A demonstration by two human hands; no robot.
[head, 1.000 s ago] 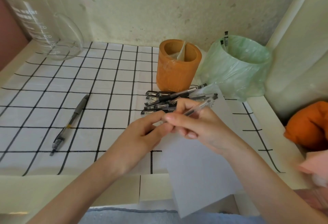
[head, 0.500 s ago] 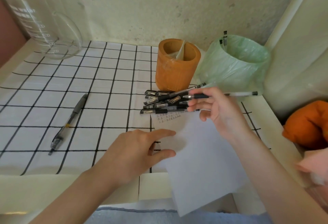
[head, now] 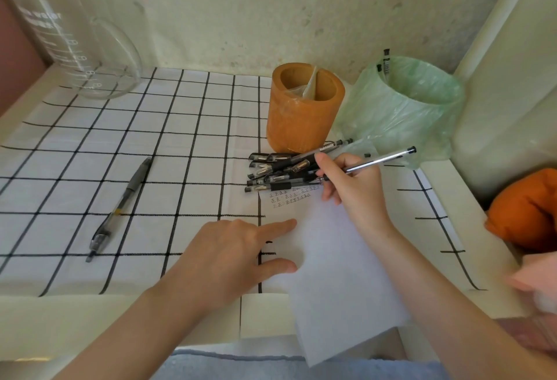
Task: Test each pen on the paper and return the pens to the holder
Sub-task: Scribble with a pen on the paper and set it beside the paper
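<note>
Change over the last second: left hand (head: 232, 253) has let go of the pen and lies flat on the paper's (head: 337, 259) left edge, forefinger and thumb spread, pinning it. Right hand (head: 352, 186) has swung its pen (head: 379, 161) from level into a writing grip, thumb and fingers pinching the barrel, tip down by the test marks (head: 292, 197). Reads as the next test starting; holder shows no pens yet.

Materials, left to right:
- clear glass beaker (head: 72, 48)
- slim grey pen (head: 123, 201) on checked cloth (head: 187, 138)
- thin matt sheet
- heap of pens (head: 277, 173), clear barrels with black caps, touching the round orange holder (head: 301, 120)
- crinkly green bag (head: 401, 114)
</note>
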